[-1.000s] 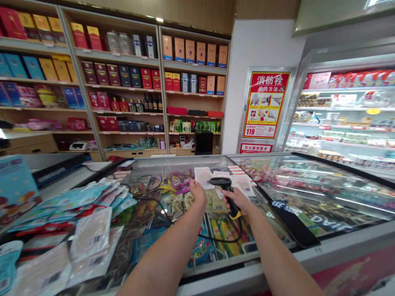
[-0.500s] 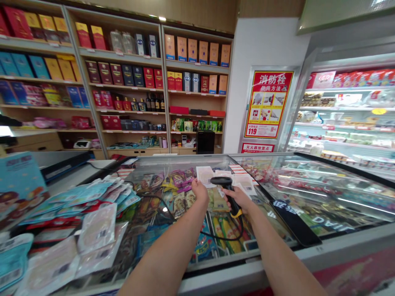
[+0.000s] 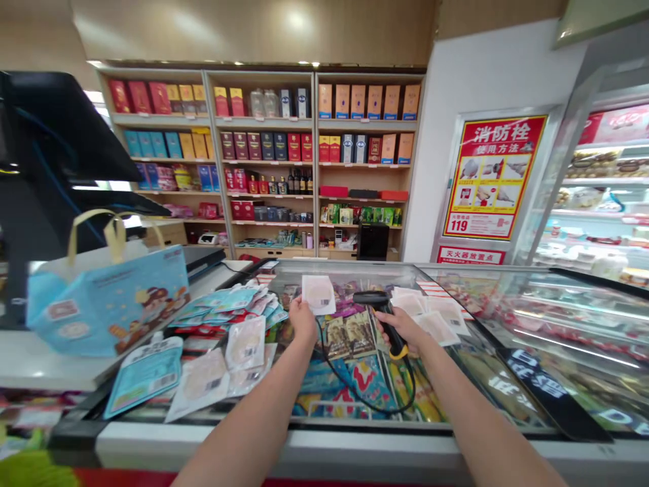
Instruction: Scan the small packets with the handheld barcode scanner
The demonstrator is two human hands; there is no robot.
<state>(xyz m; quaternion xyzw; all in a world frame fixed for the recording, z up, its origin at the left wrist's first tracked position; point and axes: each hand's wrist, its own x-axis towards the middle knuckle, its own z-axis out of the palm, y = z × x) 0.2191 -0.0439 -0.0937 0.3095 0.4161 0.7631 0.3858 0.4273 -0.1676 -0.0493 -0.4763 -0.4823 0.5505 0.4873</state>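
Note:
My left hand (image 3: 303, 320) pinches the lower left edge of a flat white packet (image 3: 318, 295) with a barcode at its corner. In my right hand (image 3: 401, 327) is a black and yellow handheld barcode scanner (image 3: 374, 297), its head pointing left toward that packet. The scanner's black cable (image 3: 349, 398) loops down over the freezer's glass top. Several similar white packets (image 3: 440, 327) lie on the glass to the right of the scanner. On the left lie more clear-and-white packets (image 3: 203, 376) beside a heap of blue pouches (image 3: 223, 303).
Under my arms is a glass-topped chest freezer (image 3: 203, 443) full of packaged goods. A blue carrier bag (image 3: 109, 297) and a dark monitor (image 3: 55, 135) stand at left. Stocked shelves (image 3: 263, 123) line the back wall; a refrigerated display (image 3: 608, 179) is at right.
My view has turned left, bringing the bag and monitor into sight. My left hand has moved left with the white packet, away from the packets on the right. The scanner stays in my right hand.

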